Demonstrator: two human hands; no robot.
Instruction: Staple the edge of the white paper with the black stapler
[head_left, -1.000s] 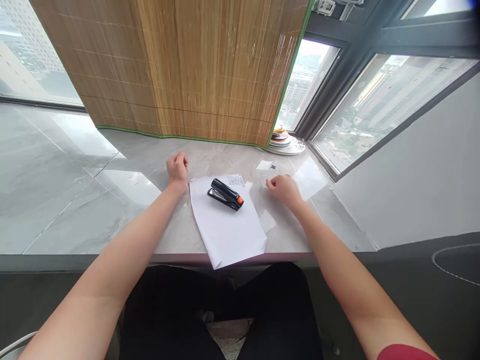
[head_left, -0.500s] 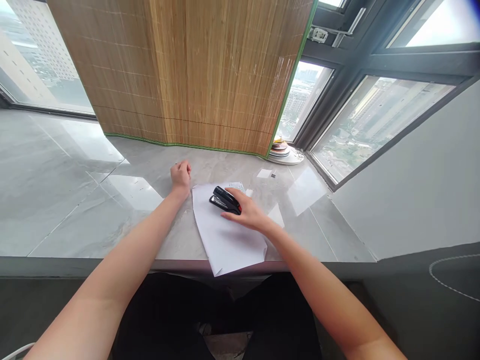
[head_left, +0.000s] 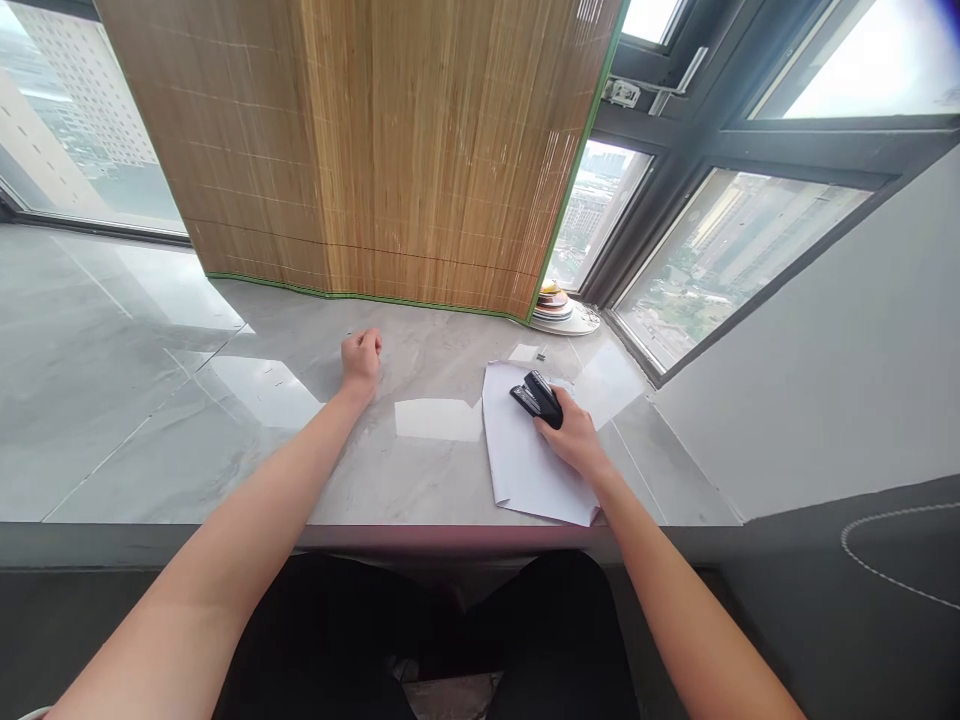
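My right hand (head_left: 576,432) is wrapped round the back end of a black stapler (head_left: 537,397), whose jaws point up and left and stand a little apart. Under the stapler and the hand lies a white sheet of paper (head_left: 521,455), its lower left corner folded. Part of the sheet is covered by my right hand. To the left, apart from the paper, my left hand (head_left: 361,357) rests on the stone ledge (head_left: 435,475) as a closed fist. Nothing shows in its fingers.
A bamboo mat (head_left: 375,150) with green edging stands along the back. Beside its right edge is a stack of plates (head_left: 562,312). A small metallic piece (head_left: 541,356) lies behind the paper. Windows and a white wall (head_left: 817,370) close off the right side.
My right hand, the stapler and the paper have shifted to the right along the ledge. My left fist has stayed in place.
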